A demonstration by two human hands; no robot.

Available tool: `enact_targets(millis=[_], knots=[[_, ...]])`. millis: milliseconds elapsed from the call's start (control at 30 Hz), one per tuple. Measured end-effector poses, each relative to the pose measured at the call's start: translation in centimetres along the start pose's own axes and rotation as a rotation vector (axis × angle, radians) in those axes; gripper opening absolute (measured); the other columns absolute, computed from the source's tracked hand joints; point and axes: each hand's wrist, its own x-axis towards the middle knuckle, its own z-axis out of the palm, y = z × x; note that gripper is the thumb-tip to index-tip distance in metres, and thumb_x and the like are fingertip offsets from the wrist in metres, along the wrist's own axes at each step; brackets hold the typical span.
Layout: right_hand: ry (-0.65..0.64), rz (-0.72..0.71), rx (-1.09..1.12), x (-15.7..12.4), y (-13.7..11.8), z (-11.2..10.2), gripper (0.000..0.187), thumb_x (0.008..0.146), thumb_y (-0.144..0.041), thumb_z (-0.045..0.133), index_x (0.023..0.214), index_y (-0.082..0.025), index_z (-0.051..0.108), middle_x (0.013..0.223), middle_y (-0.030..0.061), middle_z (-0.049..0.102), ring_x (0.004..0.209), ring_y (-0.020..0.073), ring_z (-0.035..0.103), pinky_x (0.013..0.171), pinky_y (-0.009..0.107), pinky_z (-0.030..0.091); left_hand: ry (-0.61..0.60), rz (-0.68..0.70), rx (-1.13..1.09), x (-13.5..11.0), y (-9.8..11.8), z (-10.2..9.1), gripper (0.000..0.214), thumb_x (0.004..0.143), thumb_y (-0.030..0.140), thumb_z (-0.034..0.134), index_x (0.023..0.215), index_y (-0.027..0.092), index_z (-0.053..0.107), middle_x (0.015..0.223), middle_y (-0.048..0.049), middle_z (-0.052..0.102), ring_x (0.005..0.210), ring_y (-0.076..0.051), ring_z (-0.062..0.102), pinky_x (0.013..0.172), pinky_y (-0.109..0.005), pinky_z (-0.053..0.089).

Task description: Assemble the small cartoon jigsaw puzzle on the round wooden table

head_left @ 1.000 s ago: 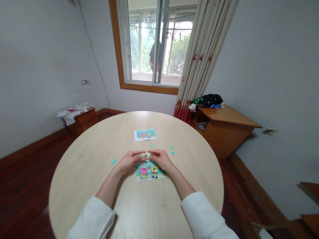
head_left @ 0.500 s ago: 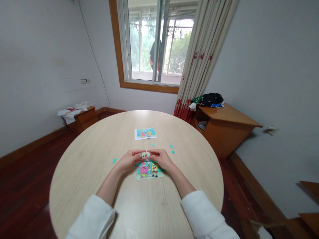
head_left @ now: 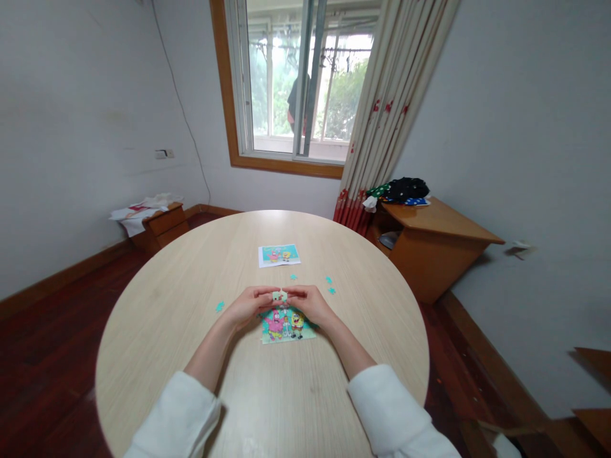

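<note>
Pinched just above the far edge of the puzzle point(head_left: 286, 327), a puzzle piece point(head_left: 279, 295) is held from both sides. The grip of the left hand point(head_left: 245, 306) and that of the right hand point(head_left: 310, 304) are each clamped on it. Beyond the puzzle a reference picture point(head_left: 279, 254) is laid on the counter point(head_left: 191, 356).

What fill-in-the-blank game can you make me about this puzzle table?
1. The puzzle piece is pinched by ____ hands at once: the left hand and the right hand.
2. The table has a ____ top.
3. The picture card lies ____ from the person than the cartoon puzzle.
Missing words: two; round; farther.
</note>
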Motion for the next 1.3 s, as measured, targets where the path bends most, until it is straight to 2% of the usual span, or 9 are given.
enact_targets(millis=[267,733,867,1300], knots=[[0.004,0.014,0.018,0.05,-0.14,0.02,0.031,0.054,-0.024,0.073,0.084,-0.015,0.074,0.074,0.0048,0.073,0.070,0.0183,0.065,0.073,0.036,0.053,-0.005,0.001,0.015,0.04,-0.01,0.01,0.032,0.064,0.016,0.079,0.095,0.009,0.071,0.093,-0.0140,0.073,0.088,-0.023,0.069,0.094,-0.036,0.048],[0.095,0.027,0.009,0.25,-0.13,-0.33,0.033,0.052,-0.025,0.074,0.083,-0.014,0.072,0.069,0.0032,0.068,0.066,0.0158,0.063,0.071,0.034,0.052,0.111,0.026,0.044,0.08,-0.01,0.13,0.027,0.064,0.016,0.079,0.088,0.009,0.067,0.082,-0.0105,0.072,0.082,-0.021,0.070,0.093,-0.038,0.049],[0.104,0.044,0.012,0.24,-0.22,-0.45,0.034,0.051,-0.026,0.075,0.083,-0.013,0.072,0.069,0.0031,0.068,0.065,0.0152,0.063,0.071,0.034,0.051,0.108,0.037,0.043,0.09,-0.05,-0.02,0.029,0.064,0.015,0.079,0.089,0.009,0.066,0.084,-0.0114,0.072,0.081,-0.021,0.070,0.093,-0.038,0.049],[0.109,0.028,-0.002,0.17,-0.30,-0.59,0.032,0.052,-0.018,0.069,0.084,-0.013,0.071,0.067,0.0005,0.065,0.061,0.0116,0.059,0.063,0.026,0.048,0.106,0.061,0.084,0.18,-0.13,-0.29,0.035,0.061,0.016,0.079,0.092,0.008,0.065,0.070,-0.0072,0.071,0.075,-0.019,0.070,0.086,-0.034,0.052]])
